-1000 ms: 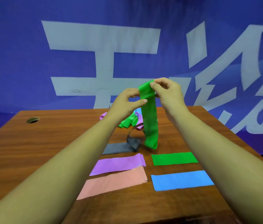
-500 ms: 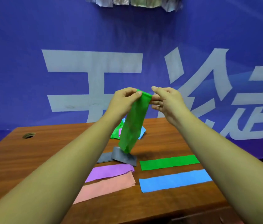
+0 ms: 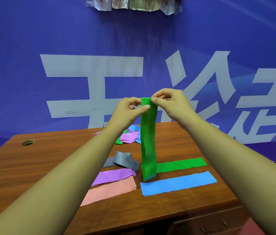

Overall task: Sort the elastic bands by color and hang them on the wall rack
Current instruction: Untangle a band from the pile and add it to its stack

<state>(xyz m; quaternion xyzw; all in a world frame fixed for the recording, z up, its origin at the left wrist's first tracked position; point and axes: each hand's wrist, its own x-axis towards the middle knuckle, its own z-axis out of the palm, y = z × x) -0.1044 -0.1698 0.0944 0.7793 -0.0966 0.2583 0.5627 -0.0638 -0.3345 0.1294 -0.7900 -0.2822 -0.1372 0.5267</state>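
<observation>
Staged room: banner wall, desk.

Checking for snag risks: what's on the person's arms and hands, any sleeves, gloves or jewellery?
The left hand and right hand are bare: no gloves, rings or watch show. The left forearm and right forearm are uncovered down to the frame's lower edge, with no sleeve in view.

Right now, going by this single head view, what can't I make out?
All in the head view:
- Wall rack: cut off by the top edge; its hooks and what hangs there are unclear.
- Loose pile of bands: partly behind the left forearm and the hanging green band; count unclear.
- Grey band: its left end is hidden by the left forearm.
- Flat green band: left end covered by the hanging one.
</observation>
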